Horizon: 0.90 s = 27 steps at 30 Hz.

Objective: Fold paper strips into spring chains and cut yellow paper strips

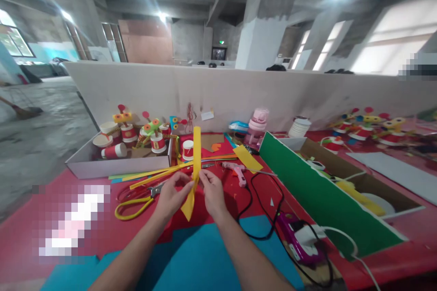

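A long yellow paper strip stands upright between my two hands above the red-covered table. My left hand pinches it from the left, thumb and fingers meeting at its middle. From the right, my right hand pinches the same strip at nearly the same height. Below the fingers the strip looks folded and widens to a pointed lower end. Yellow-handled scissors lie left of my left hand. Just beyond my right hand rests a pink hot glue gun.
A white box of paper-cup figures stands at the left. At the right are a green-sided box and a purple power strip with looping cables. Blue sheets lie in front; a pink bottle stands by the white partition.
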Motion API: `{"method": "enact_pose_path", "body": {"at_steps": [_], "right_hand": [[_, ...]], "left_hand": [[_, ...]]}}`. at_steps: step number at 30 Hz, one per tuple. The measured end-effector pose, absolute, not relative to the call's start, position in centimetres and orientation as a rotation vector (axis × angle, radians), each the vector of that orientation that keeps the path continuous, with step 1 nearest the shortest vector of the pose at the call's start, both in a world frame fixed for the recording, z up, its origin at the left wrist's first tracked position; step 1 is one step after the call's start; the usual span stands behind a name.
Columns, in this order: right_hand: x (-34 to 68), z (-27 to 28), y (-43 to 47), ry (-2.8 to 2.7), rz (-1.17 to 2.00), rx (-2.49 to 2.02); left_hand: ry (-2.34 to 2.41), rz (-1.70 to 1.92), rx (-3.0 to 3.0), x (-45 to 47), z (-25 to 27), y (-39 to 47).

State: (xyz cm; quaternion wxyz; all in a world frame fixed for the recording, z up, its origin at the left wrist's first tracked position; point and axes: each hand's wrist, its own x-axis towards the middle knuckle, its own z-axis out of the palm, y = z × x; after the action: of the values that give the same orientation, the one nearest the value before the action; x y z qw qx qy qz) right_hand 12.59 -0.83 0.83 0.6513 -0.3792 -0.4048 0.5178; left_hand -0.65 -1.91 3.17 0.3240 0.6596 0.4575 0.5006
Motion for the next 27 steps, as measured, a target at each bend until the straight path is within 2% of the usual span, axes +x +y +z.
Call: {"method": "enact_pose_path", "body": {"at_steps": [5, 11, 13, 18, 22, 27], "right_hand": [[12.3, 2.2, -1.8, -1.298, 1.237, -0.884], [11.6, 1.8, -2.8, -1.227, 1.709, -0.761], [11.7, 1.9, -3.2, -1.318, 1.742, -0.749], [11.6, 1.5, -3.7, -1.635, 1.364, -0.929], [11.5, 0.6, -3.1, -1.713, 1.213, -1.092], [12.6, 0.5, -2.6, -1.911, 0.761, -1.107]], "left_hand": [[1.046, 1.329, 1.362, -1.1, 4.1, -2.0], [1.118, 1.584, 0.997, -2.4, 4.2, -1.2], [1.162, 1.657, 0.899, -3.0, 4.1, -0.9], [1.181, 1.695, 0.847, -3.9, 3.8, -0.7], [1.203, 1.472, 0.924, -3.8, 3.5, -1.0], [1.398, 1.367, 1.041, -3.8, 3.0, -1.1]]}}
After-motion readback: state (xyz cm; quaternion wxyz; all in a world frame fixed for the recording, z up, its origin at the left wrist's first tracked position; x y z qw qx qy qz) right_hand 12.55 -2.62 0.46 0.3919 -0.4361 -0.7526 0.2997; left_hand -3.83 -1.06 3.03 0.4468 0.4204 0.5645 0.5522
